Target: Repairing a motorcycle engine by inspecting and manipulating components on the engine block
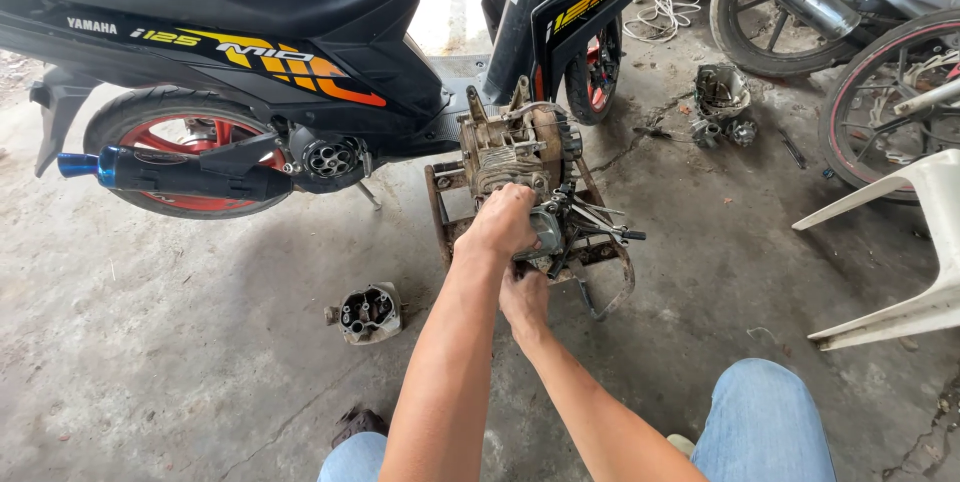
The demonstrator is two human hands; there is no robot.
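Note:
A dirty engine block (512, 147) stands on a small rusty metal stand (437, 204) on the concrete floor, just in front of a black scooter. My left hand (500, 224) is closed over the top of a grey metal engine part (547, 232) at the near side of the block. Just below it, my right hand (525, 299) reaches up under the same part, its fingers hidden behind it. Several wrenches (605, 225) lie on the stand, right of my hands.
The black scooter (300, 62) with orange graphics and a blue-tipped exhaust (160, 170) fills the upper left. A loose cylinder head (368, 313) lies on the floor. Engine parts (722, 102), wheels (885, 107) and a white plastic panel (925, 242) crowd the right. My knees (765, 422) are at the bottom.

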